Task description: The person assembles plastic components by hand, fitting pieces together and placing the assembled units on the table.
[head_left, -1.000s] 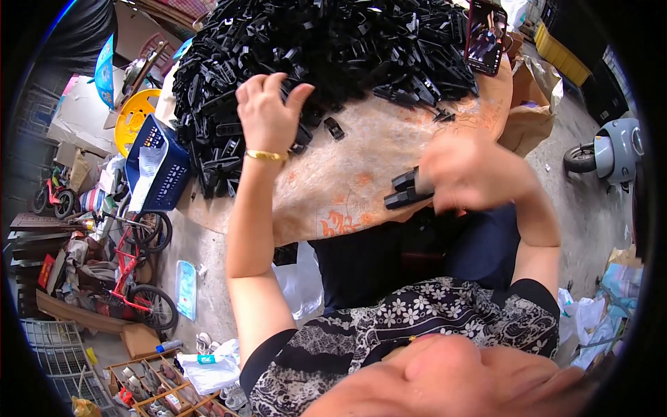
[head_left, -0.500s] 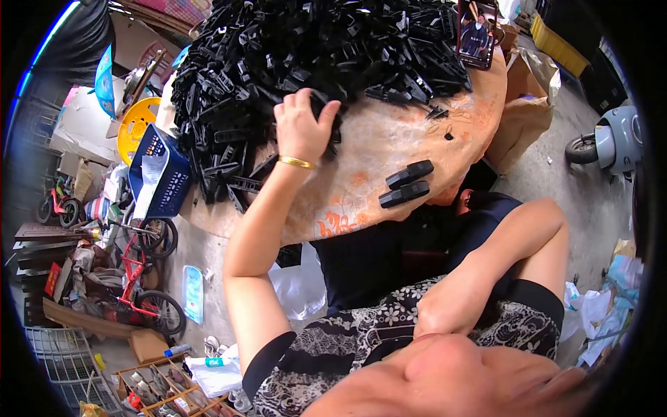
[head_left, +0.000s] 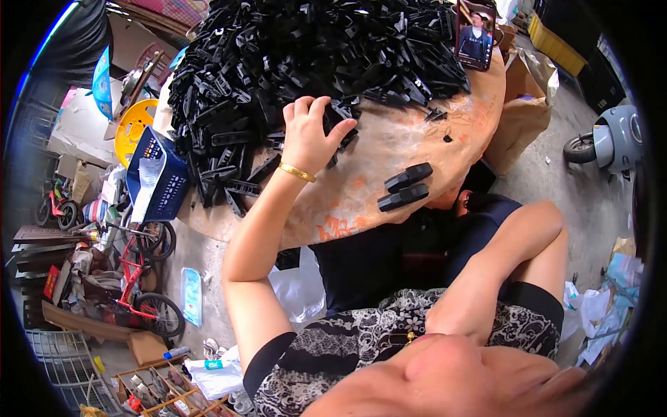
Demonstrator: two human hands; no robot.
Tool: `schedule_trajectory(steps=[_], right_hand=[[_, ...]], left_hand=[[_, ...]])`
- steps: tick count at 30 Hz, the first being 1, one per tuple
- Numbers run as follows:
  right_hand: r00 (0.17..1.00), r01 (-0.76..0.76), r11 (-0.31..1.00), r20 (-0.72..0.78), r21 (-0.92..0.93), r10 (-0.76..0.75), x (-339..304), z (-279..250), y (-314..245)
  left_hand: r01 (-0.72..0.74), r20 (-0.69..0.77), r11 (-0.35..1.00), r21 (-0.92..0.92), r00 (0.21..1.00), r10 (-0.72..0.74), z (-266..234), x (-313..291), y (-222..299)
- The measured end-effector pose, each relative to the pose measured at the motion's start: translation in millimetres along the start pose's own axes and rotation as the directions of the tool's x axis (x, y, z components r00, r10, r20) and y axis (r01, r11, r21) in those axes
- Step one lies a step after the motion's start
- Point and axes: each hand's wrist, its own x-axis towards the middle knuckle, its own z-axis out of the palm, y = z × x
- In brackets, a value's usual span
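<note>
Black plastic parts (head_left: 236,76) lying heaped; person's left hand (head_left: 308,141) reaching heap's edge, thumb spreading from fingers, hold unclear; right hand (head_left: 453,313) resting near patterned top (head_left: 375,332), fingers hidden, grip unclear.

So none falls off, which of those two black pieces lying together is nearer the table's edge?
The lower black plastic piece; the upper one lies farther in, nearer the pile.

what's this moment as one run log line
left hand: at edge of black pile, grip unclear; right hand: off table, fingers hidden; two black parts: side by side on table; phone: screen lit
</note>
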Motion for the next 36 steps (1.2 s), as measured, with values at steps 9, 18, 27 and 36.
schedule_trajectory(steps=[9, 18, 27, 36], right_hand=[[0.988, 0.057, 0.998, -0.143, -0.036, -0.062, 1.7, 7.2, 12.9], [0.983, -0.184, 0.98, -0.033, -0.073, 0.182, 1.8, -7.2, -1.3], [0.992, -0.127, 0.985, 0.008, -0.114, 0.129, -0.1, 0.8, 13.8], [0.992, -0.127, 0.991, 0.015, -0.051, 0.128, -3.1, 0.1, 4.8]], left_hand=[[0.0, 0.022, 0.999, 0.035, 1.0, 0.0, 1.5, -0.7, -1.7], [0.012, 0.028, 1.0, 0.018, 1.0, -0.012, -0.3, -1.7, -2.2], [0.012, 0.051, 0.999, 0.03, 0.999, -0.013, 0.7, -1.7, -1.7], [0.011, 0.05, 0.999, 0.035, 0.999, -0.013, -1.1, -2.0, -1.9]])
